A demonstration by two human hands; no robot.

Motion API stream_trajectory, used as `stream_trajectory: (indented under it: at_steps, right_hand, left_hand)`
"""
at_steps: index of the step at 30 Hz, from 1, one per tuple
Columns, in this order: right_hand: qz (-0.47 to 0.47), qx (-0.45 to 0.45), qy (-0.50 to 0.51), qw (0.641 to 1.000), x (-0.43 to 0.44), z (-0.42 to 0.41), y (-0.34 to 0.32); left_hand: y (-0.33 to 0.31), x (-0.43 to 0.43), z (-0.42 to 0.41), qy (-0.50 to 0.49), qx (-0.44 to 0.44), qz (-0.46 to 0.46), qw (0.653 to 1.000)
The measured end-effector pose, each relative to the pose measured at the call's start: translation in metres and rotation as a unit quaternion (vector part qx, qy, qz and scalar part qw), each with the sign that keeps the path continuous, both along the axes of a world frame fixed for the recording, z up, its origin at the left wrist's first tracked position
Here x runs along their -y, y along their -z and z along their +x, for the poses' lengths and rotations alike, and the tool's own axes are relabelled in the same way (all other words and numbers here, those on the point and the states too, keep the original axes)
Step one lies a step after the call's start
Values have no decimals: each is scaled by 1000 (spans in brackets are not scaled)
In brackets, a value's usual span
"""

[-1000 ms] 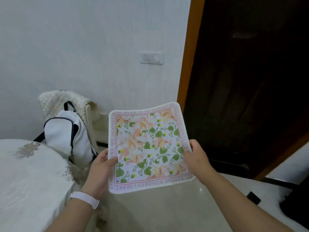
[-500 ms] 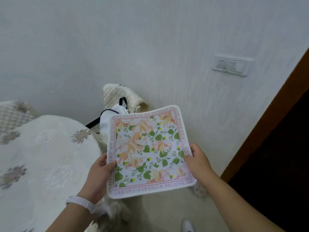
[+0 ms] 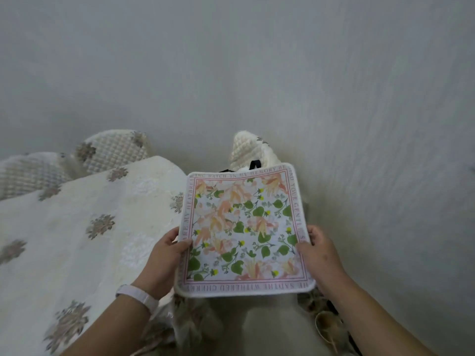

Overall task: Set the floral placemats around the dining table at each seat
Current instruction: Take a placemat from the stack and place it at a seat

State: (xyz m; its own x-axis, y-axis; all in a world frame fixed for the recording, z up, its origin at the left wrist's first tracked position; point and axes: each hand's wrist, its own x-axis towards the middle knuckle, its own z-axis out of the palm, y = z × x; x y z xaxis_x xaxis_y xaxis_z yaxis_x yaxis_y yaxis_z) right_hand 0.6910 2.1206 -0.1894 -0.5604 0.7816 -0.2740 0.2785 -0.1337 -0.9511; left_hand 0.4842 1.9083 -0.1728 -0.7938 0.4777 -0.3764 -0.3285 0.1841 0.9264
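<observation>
So this is the carry-to-the-seat bit: 1 placemat [image 3: 244,232] is up in the air, held flat-ish by both hands, just right of the table [image 3: 77,227] edge and not on it yet. Left hand [image 3: 160,258] pinches the left border, thumb on top; right hand [image 3: 320,253] clamps the right border the same way. No mats visible on the cloth. Next move, I'd guess: swing it left over the table, lower it flat at a seat, then let go.
</observation>
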Motion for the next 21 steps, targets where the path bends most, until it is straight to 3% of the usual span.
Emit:
stream_trajectory:
  at_steps: [8,16,21]
  right_hand:
    - [25,1,-82,996,-21,-90,1]
    - [38,32,-108,993,-33,-190,20]
    - [77,58,-125,987,-37,-272,17]
  left_hand:
    - [2,15,-57,-88,7,4,996]
    - [39,20,-138,-128,105,53,985]
    - [52,15,-210,-139,112,59,982]
